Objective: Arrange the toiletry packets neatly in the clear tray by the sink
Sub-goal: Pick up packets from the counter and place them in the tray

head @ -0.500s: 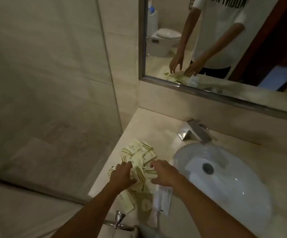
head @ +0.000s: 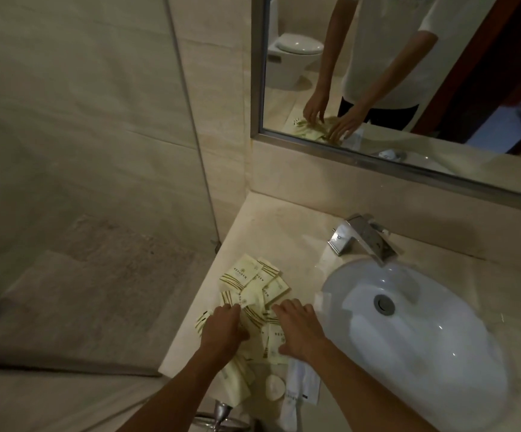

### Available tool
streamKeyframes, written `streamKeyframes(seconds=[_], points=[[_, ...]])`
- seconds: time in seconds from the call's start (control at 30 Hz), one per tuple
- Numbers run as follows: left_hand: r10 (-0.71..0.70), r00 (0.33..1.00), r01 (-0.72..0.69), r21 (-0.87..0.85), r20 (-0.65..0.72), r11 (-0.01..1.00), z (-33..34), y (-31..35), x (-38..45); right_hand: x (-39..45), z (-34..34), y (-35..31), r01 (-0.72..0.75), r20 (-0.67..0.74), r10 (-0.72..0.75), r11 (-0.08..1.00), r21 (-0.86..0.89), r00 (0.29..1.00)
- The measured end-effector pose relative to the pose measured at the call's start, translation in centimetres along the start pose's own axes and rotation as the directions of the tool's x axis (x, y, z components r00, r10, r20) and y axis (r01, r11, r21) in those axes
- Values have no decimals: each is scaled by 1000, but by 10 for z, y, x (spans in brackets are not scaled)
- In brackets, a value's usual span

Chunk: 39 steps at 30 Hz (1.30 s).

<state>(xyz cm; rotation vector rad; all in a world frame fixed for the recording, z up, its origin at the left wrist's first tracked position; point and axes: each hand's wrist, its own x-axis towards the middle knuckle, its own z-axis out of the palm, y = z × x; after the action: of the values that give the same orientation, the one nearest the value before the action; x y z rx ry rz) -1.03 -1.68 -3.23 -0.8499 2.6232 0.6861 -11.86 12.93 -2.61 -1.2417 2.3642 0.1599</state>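
Near edge: a white sachet [head: 303, 385] and a small round white item [head: 274, 386] lie on the bench [head: 284, 222], just beside the nearest cream packets.
Left hand [head: 223, 330]: palm down on the left side of the pile, fingers curled onto the packets; whether any packet is pinched cannot be told.
Right hand [head: 299, 327]: palm down on the right side of the pile, fingers spread and fairly straight, pressing on the packets.
Hands, relation: apart, one on each flank of the pile, with packets showing between them.
Toiletry packets [head: 253, 282]: cream with gold stripes, in a loose overlapping heap on the bench, left of the sink [head: 415, 332]; several sit askew at the far end.
Clear tray: not discernible; it may lie under the heap, but its rim cannot be made out.
Beyond: a chrome tap [head: 362, 238] behind the sink, then the mirror [head: 409, 82].
Step in hand: judged to be gathering the scattered packets; little is squared up yet.
Next move: calls for drawing both hands inward to square the edges, taking care that the light packets do not slide off the bench edge.
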Motion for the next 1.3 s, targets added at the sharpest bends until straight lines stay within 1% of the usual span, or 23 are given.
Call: streamKeyframes(seconds=[0.07, 0.13, 0.27, 0.3, 0.33, 0.4, 0.43, 0.5, 0.6, 0.73, 0.8, 0.83, 0.93, 1.1, 1.23, 1.3], points=[[-73, 996, 63, -185, -49, 981, -5, 0, 3, 1, 0, -1, -10, -16, 10, 1000, -7, 1000], [-118, 991, 88, -342, -68, 936, -11, 0, 6, 1, 0, -2, -10, -46, 11, 1000, 5, 999], [-107, 990, 57, -432, -91, 900, -22, 0, 11, 5, -8, 0, -8, -138, 15, 999, 54, 990], [-107, 991, 54, -473, -85, 879, -25, 1, 12, 6, -13, 1, -8, -134, 19, 997, 79, 991], [-107, 993, 60, -538, -56, 840, -29, 2, 13, 6, -18, 2, -1, -114, 15, 992, 125, 993], [-77, 997, 70, -675, 20, 734, -35, 3, 14, 5, -27, 6, 5, -49, 11, 950, 313, 999], [-53, 998, 62, -714, 35, 698, -38, 4, 15, 2, -33, 9, -19, -5, 24, 905, 424, 1000], [-45, 998, 58, -742, 38, 667, -43, 6, 18, -2, -45, 17, -52, 42, 34, 800, 598, 999], [-32, 998, 56, -745, 46, 665, -54, 19, 23, -13, -64, 34, -81, 20, 96, 685, 724, 995], [77, 995, -10, -717, 61, 697, -62, 52, 26, -41, -78, 68, -115, -14, 207, 596, 795, 978], [142, 986, -36, -714, 90, 699, -60, 75, 27, -61, -80, 90, -135, -8, 253, 543, 828, 967], [173, 979, -47, -715, 104, 698, -58, 89, 27, -73, -80, 102, -143, -5, 273, 520, 842, 962], [235, 962, -86, -667, 136, 741, -50, 139, 24, -112, -80, 141, -163, -9, 353, 453, 876, 936], [326, 922, -154, -577, 207, 802, -30, 232, 14, -179, -68, 212, -175, -40, 482, 392, 903, 875], [422, 884, -289, -476, 199, 830, -7, 298, 2, -230, -49, 271, -144, -41, 567, 277, 950, 823], [419, 879, -285, -454, 227, 844, 5, 331, -7, -254, -37, 303, -135, -35, 616, 228, 964, 787]])
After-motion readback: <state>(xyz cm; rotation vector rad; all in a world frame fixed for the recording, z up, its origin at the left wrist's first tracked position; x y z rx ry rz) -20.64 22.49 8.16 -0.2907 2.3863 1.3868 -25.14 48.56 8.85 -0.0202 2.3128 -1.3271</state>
